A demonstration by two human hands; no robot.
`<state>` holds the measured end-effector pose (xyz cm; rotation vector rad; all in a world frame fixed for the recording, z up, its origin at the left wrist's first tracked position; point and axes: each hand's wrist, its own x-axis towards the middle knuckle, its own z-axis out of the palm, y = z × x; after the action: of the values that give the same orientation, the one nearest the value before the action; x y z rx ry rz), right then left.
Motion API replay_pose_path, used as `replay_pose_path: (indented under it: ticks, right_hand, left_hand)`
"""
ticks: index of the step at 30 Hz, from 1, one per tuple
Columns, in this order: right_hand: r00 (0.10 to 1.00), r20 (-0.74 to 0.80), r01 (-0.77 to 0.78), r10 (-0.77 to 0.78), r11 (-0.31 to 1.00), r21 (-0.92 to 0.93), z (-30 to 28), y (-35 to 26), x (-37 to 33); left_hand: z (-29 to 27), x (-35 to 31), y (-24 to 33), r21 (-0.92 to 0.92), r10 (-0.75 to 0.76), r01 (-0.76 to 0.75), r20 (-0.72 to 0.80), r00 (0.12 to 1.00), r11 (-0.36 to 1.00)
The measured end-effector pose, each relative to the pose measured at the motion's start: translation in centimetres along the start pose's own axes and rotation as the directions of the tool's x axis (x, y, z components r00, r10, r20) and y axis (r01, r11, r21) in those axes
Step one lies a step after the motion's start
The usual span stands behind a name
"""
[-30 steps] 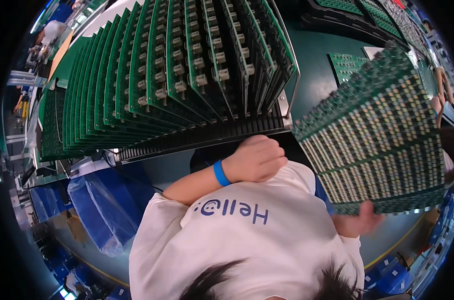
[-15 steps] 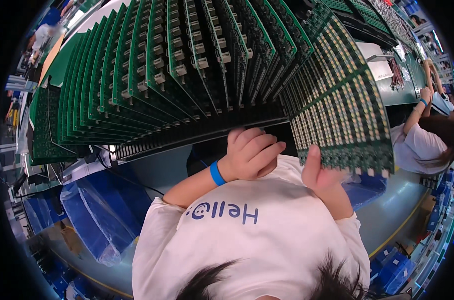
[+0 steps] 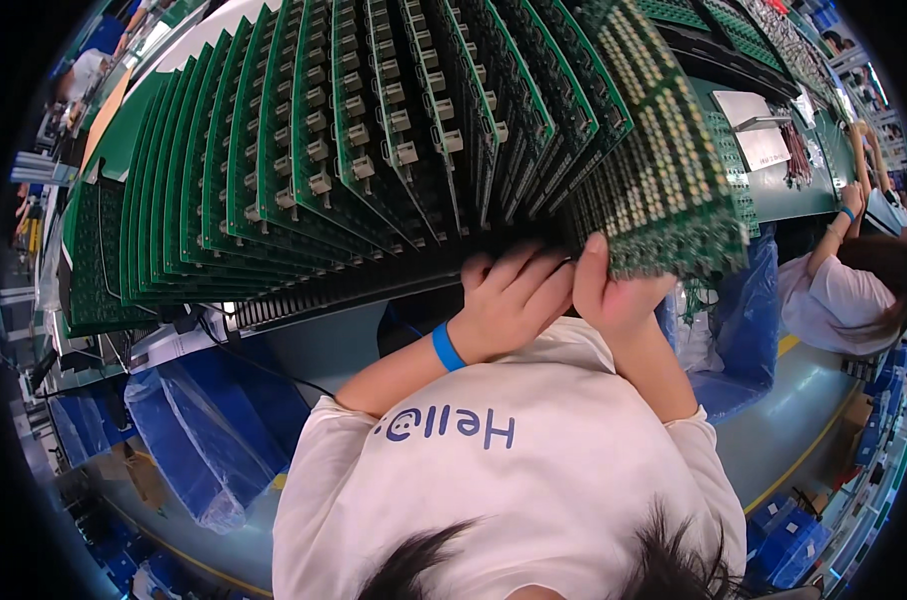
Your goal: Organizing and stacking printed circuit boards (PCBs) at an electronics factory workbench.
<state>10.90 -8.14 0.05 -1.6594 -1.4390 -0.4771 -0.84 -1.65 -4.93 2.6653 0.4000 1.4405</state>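
Note:
My right hand (image 3: 619, 295) grips the lower edge of a green circuit board panel (image 3: 664, 160) with rows of pale components, thumb on its near side. The panel is tilted at the right end of a row of upright circuit boards (image 3: 274, 150). These boards stand fanned out in a black slotted rack (image 3: 324, 301). Beside my right hand, my left hand (image 3: 514, 305), with a blue wristband, reaches to the rack's front edge. Its fingers are stretched out and slightly apart; their tips are dark and blurred, so any contact with the panel cannot be made out.
Blue bins lined with clear plastic stand below the bench, one at left (image 3: 204, 430) and one at right (image 3: 739, 365). A white sheet (image 3: 749, 140) lies on the bench at right, beside dark wires (image 3: 798, 160). Another person (image 3: 854, 285) works farther right.
My right hand has moved up and left with the panel, which has swung left and turned more edge-on. My left hand has shifted slightly right, its fingers uncurling toward the rack.

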Motion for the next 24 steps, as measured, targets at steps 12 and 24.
replay_pose_path:
  ticks: [12,24]
  right_hand:
    - [0.874,-0.429,0.373,-0.228,0.881,0.292,-2.9,2.9,8.4]
    - [0.458,-0.418,0.856,-0.785,0.516,-0.030,2.4,9.0,15.0]
  left_hand:
    - [0.9,2.6,0.9,0.133,-0.136,0.122,0.097,0.986,0.983]
    - [1.6,2.1,-0.6,0.010,-0.029,0.028,0.031,0.999,1.000]
